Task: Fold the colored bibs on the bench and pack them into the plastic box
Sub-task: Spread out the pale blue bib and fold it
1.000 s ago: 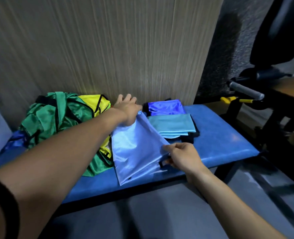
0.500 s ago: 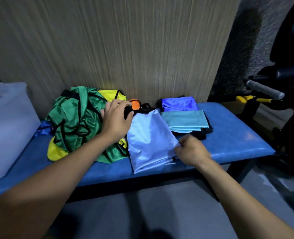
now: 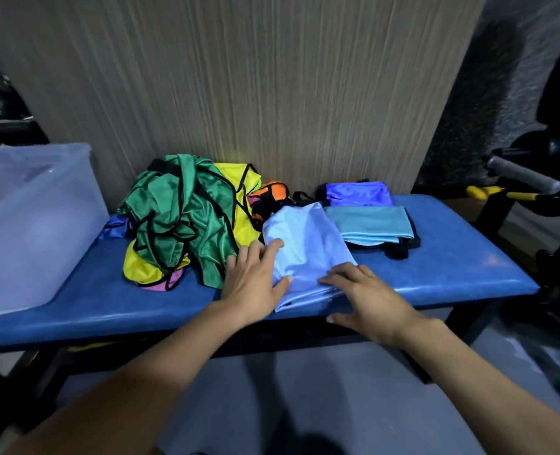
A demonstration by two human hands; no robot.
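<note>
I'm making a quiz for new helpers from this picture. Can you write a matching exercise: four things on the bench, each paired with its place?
Things:
1. plastic box
2. green bib
3. light blue bib
4. teal bib

Places:
A. on the folded pile at the right
B. left end of the bench
C. under both hands
D. on top of the crumpled heap

Pairs: 1-B, 2-D, 3-C, 4-A

A streaked wood-grain wall panel [image 3: 272, 93] stood behind, a grey padded bar [image 3: 523, 174] with yellow-handled parts [image 3: 488, 192] lay at right, above grey floor [image 3: 304, 405].
</note>
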